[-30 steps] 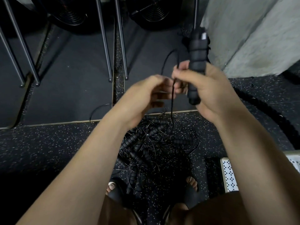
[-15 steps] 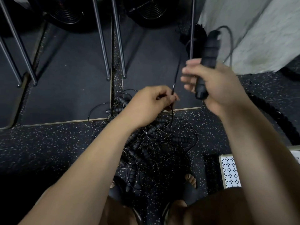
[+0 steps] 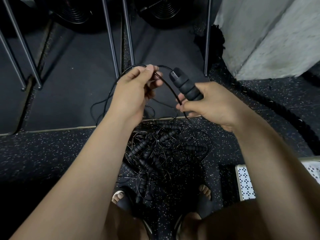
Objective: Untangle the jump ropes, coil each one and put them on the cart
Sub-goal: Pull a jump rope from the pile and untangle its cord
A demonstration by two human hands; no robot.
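My right hand (image 3: 213, 104) grips a black ribbed jump rope handle (image 3: 186, 87) that tilts up to the left. Its thin black cord (image 3: 168, 87) arcs from the handle's top over to my left hand (image 3: 136, 94), which pinches the cord between thumb and fingers. A second strand runs down past my right fingers. Below both hands a tangled pile of jump ropes (image 3: 161, 153) with several black handles lies on the speckled floor, in front of my feet. A corner of the white perforated cart (image 3: 245, 181) shows at the lower right.
Metal rack legs (image 3: 110, 37) stand on dark mats at the back. A thick black battle rope (image 3: 270, 104) curves along the floor on the right, beside a grey concrete wall (image 3: 270, 35). My sandalled feet (image 3: 124, 198) stand just behind the pile.
My right hand has lowered and tipped the handle to the left. My left hand has risen and drawn the cord out into a loop between the hands.
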